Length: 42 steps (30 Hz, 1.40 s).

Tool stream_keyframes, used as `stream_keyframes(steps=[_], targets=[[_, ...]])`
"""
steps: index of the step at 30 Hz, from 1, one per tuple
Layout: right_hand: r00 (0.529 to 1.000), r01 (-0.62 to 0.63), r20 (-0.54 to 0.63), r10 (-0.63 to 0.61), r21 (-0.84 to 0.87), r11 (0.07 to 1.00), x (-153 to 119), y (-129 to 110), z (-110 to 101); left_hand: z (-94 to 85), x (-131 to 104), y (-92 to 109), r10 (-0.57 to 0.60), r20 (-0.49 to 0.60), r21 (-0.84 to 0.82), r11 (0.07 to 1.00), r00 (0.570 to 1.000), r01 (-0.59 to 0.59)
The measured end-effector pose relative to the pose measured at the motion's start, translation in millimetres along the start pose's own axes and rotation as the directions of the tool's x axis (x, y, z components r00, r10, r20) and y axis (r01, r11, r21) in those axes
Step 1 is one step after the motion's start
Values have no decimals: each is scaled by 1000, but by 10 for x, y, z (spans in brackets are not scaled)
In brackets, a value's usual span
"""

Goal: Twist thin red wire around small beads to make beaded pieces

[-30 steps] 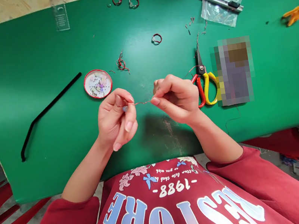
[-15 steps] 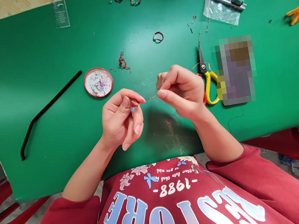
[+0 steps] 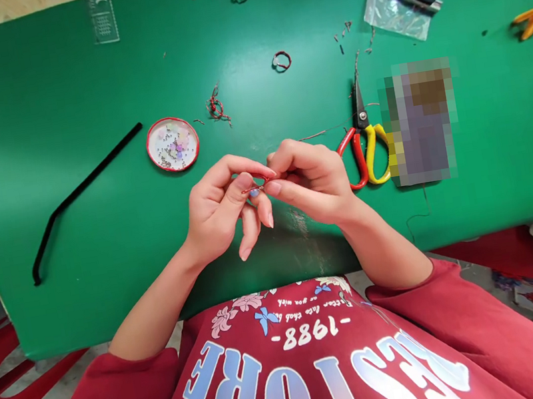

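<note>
Between my two hands is a small red cord loop [image 3: 259, 177] with a pale blue bead [image 3: 254, 192] on it. My left hand [image 3: 220, 210] pinches the loop between thumb and forefinger, its other fingers loosely bent below. My right hand [image 3: 311, 179] pinches the cord at the loop's right side, its fingertips touching or nearly touching those of my left hand. A thin cord end [image 3: 312, 135] sticks out above my right hand. Scissors [image 3: 362, 137] with one red and one yellow handle lie just right of my right hand.
A red-rimmed lid [image 3: 149, 152] with beads lies left of my hands, beside a bent black strip [image 3: 87, 187]. Finished-looking cord rings [image 3: 282, 61], a tangled red cord [image 3: 215, 107], a cutter on a plastic bag [image 3: 394, 17] and a blurred rectangular object [image 3: 422, 127] lie around.
My right hand has moved left and down to meet my left hand, which has shifted slightly right. The stretched cord between them no longer shows, and the red scissor handle is uncovered.
</note>
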State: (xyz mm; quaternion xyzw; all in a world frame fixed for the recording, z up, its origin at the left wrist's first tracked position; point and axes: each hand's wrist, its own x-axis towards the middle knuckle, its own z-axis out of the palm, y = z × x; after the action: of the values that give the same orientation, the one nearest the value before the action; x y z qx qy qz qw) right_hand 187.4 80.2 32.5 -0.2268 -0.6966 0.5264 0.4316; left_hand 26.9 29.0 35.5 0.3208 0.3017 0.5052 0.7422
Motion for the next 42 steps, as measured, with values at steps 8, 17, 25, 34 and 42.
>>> stream_keyframes(steps=[8,17,25,34,42], targets=[[983,-175,-11,182,229,958,-13,96,-88,64,-47,11,-17,42,-140,990,999,23],[970,-140,-190,149,57,988,-39,236,-182,91,-63,43,12,-129,-50,999,992,-19],[983,0,-169,-68,-376,927,-42,128,-212,53,-28,26,-20,-176,-40,999,984,14],[982,25,181,61,-442,897,12,-74,-167,-9,23,52,20,-119,2,1000,993,-20],[929,-297,248,275,58,953,30,-151,-184,-54,33,117,18,-49,-2,1000,999,-19]])
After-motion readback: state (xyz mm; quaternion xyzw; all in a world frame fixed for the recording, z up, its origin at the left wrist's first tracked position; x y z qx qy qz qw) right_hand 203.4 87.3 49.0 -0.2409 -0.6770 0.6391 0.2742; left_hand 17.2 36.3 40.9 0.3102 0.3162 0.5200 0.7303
